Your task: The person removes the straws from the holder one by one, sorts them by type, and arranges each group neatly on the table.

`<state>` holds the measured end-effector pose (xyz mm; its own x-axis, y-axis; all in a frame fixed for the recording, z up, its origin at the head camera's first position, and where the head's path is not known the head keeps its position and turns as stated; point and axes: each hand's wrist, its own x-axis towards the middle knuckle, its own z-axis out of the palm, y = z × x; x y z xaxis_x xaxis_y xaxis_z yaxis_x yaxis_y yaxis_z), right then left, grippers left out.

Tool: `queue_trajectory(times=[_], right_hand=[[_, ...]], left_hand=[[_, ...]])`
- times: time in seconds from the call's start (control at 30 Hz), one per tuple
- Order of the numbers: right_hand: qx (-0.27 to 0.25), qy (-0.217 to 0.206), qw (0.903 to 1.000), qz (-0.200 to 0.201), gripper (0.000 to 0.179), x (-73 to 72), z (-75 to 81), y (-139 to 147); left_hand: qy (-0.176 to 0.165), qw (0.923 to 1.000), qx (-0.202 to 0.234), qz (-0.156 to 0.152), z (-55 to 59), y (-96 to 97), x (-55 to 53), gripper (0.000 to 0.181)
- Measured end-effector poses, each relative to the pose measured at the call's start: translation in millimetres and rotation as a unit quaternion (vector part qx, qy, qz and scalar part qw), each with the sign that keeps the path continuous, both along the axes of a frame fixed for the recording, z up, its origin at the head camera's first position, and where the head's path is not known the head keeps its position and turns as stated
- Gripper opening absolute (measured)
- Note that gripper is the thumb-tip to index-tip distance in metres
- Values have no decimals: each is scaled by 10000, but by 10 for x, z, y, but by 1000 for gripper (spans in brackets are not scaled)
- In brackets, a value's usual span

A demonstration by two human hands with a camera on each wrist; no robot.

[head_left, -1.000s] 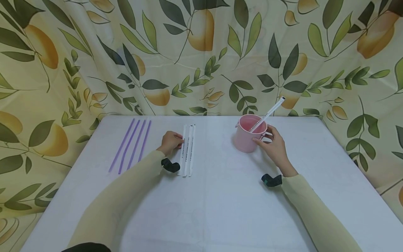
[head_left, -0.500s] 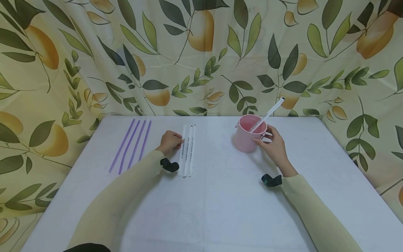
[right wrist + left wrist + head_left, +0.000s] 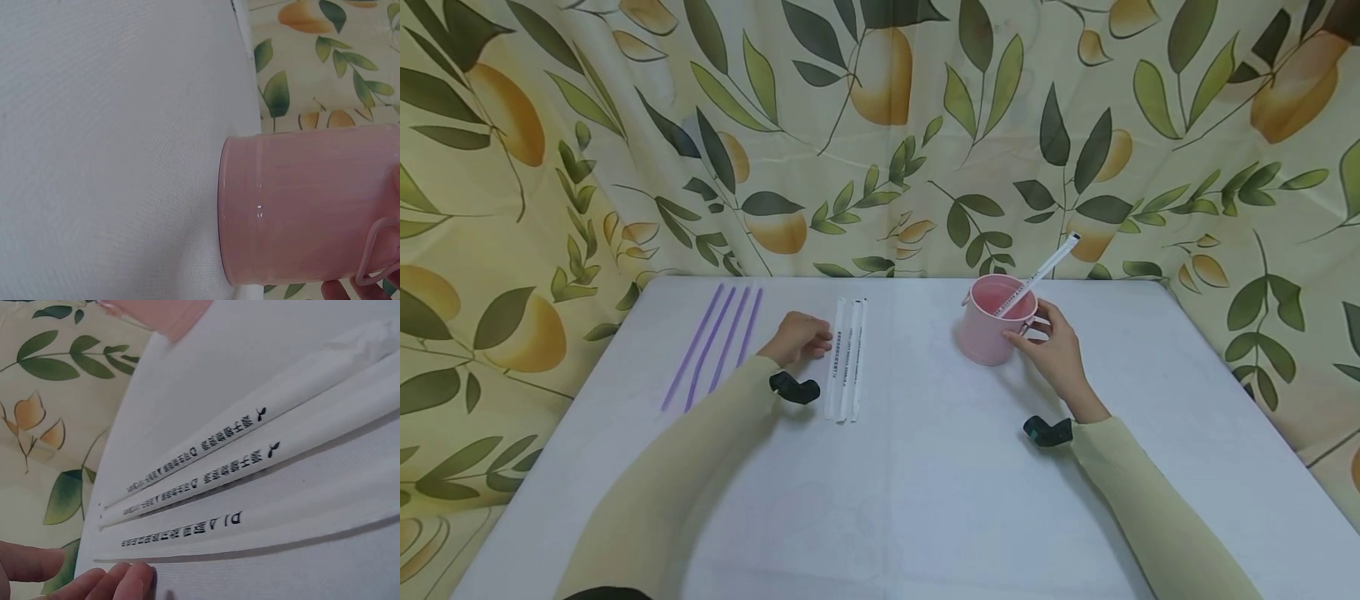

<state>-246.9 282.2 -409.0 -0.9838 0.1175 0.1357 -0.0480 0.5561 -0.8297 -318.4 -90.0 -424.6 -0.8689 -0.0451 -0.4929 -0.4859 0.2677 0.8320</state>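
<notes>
Three white paper-wrapped straws point(image 3: 847, 358) with black print lie side by side on the white table. Just left of them is my left hand point(image 3: 797, 337), holding nothing; in the left wrist view its thumb point(image 3: 31, 562) stands apart from the fingers, whose tips are close beside the nearest wrapped straw point(image 3: 187, 540). Whether they touch it I cannot tell. A pink bucket point(image 3: 987, 337) stands upright at the right, with one wrapped straw point(image 3: 1047, 268) leaning out of it. My right hand point(image 3: 1054, 354) grips the bucket's right side near its small handle point(image 3: 375, 250).
Several purple straws point(image 3: 709, 333) lie spaced apart on the left of the white table point(image 3: 887, 500), partly behind the left sleeve. Behind the table's far edge hangs a leaf-and-fruit-patterned cloth point(image 3: 880, 192).
My left hand has drawn slightly left, off the wrapped straws, and its thumb and fingers have parted. The right hand and the bucket have stayed in place.
</notes>
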Motion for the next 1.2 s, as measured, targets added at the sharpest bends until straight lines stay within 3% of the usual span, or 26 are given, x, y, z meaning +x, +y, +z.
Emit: queue_trajectory(times=[0.13,0.3,0.63,0.83,1.03,1.2], right_hand=[[-7,11,10000,19,78,2,-2,5],[-3,30,10000,37,78,8,10,3],[0,39,10000,48,78,1,1,8],[9,-25,10000,16,78,0,-2,7],[32,4,10000,37,79,7,2,11],[7,5,10000,31,79,13,10,4]], left_hand=[[-86,9998,192,48,54,-19,-23,35],[-18,9986,518,-138,156,-11,-43,41],[804,9899,877,-775,333,95,59,43],[1314,9785,1273,-951,308,199,22,38],[2029,9606,1327,-1357,286,279,21,38],[2458,9476,1422,-1463,295,363,29,34]])
